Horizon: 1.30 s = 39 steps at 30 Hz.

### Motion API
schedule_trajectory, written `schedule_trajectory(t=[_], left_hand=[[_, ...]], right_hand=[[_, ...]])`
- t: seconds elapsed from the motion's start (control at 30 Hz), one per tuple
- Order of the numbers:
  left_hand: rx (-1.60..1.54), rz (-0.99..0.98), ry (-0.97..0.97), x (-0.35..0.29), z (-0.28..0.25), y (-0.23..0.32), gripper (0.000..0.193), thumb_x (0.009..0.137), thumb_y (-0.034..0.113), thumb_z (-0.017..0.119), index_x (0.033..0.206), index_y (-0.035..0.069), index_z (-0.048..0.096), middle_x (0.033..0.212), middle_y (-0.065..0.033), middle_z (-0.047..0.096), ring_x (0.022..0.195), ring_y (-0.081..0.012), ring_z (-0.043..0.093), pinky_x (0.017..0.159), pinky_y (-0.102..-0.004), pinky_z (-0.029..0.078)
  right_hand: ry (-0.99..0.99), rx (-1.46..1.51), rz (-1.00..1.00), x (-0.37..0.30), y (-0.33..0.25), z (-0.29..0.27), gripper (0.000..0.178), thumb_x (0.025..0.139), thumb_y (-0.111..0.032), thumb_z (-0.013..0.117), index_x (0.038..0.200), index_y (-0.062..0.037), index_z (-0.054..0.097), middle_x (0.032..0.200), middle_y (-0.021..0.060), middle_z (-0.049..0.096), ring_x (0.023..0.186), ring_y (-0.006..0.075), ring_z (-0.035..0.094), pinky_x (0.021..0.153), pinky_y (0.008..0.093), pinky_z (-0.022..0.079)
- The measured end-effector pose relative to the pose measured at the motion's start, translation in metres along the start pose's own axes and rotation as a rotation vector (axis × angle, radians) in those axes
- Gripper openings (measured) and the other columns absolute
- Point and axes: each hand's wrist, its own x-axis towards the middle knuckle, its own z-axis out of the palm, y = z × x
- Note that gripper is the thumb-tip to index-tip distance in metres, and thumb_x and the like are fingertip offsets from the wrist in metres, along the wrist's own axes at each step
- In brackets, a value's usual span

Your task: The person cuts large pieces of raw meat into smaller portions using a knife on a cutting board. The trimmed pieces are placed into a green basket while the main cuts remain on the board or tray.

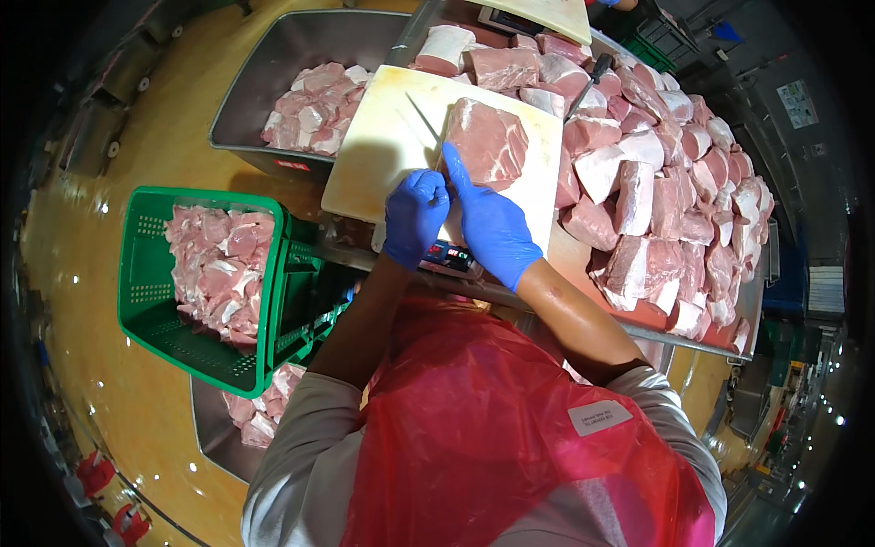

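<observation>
A thick slab of raw pork lies on the white cutting board. Over the board's near edge, my right hand, in a blue glove, is closed with one digit stretched forward beside the slab. A thin knife blade runs from under that digit toward the far left; its handle is hidden in the hand. Just left of it, my left hand, also gloved in blue, is curled into a fist. Whatever it may hold is hidden. A digital display glows below both hands.
Many pork pieces are heaped on the metal table at right, with a black-handled tool among them. Left stand a grey bin and a green basket, both holding cut meat. Another metal bin sits below the basket.
</observation>
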Motion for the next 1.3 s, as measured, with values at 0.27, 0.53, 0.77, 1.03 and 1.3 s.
schedule_trajectory(t=[0.27,0.53,0.77,1.03,1.3], left_hand=[[-0.023,-0.233,-0.001,-0.002,-0.028,-0.023,0.007,0.078,0.009,0.069,0.08,0.005,0.063,0.076,-0.0131,0.061,0.071,-0.0328,0.062,0.067,-0.0413,0.051],[0.063,0.081,-0.069,0.004,-0.022,-0.006,0.024,0.078,0.013,0.071,0.1,0.007,0.064,0.101,-0.0137,0.062,0.093,-0.0363,0.059,0.077,-0.0478,0.048],[0.259,0.155,-0.284,0.006,-0.019,-0.007,0.017,0.079,0.017,0.07,0.093,0.011,0.064,0.085,-0.012,0.062,0.081,-0.0344,0.062,0.074,-0.0471,0.05],[0.544,-0.441,0.146,-0.045,-0.203,-0.05,0.034,0.09,0.028,0.064,0.112,0.002,0.066,0.099,-0.0207,0.067,0.094,-0.0375,0.065,0.082,-0.0455,0.053],[0.772,-0.051,-0.085,0.037,-0.187,-0.033,0.047,0.092,0.025,0.069,0.133,0.005,0.059,0.131,-0.0228,0.061,0.122,-0.0426,0.057,0.102,-0.0499,0.046]], right_hand=[[-0.416,-0.314,0.085,-0.126,0.086,-0.036,0.092,0.085,0.003,0.054,0.161,-0.0323,0.016,0.083,0.0221,0.066,0.066,0.0377,0.067,0.06,0.0495,0.054],[-0.065,-0.041,-0.098,-0.086,0.05,-0.033,0.086,0.087,-0.002,0.057,0.161,-0.028,0.022,0.086,0.0208,0.065,0.07,0.0387,0.066,0.064,0.0482,0.052],[-0.023,-0.066,-0.071,-0.027,0.043,0.003,0.079,0.09,-0.005,0.052,0.159,-0.0283,0.024,0.101,0.0209,0.067,0.08,0.0388,0.068,0.07,0.0478,0.053],[-0.121,0.063,0.005,-0.167,0.127,-0.045,0.072,0.097,-0.006,0.051,0.161,-0.0244,0.023,0.077,0.0207,0.064,0.061,0.0334,0.061,0.063,0.0409,0.051],[0.352,1.282,0.299,-0.084,0.09,-0.013,0.075,0.101,-0.002,0.046,0.163,-0.0197,0.008,0.081,0.0053,0.059,0.06,0.0133,0.054,0.053,0.0256,0.045]])
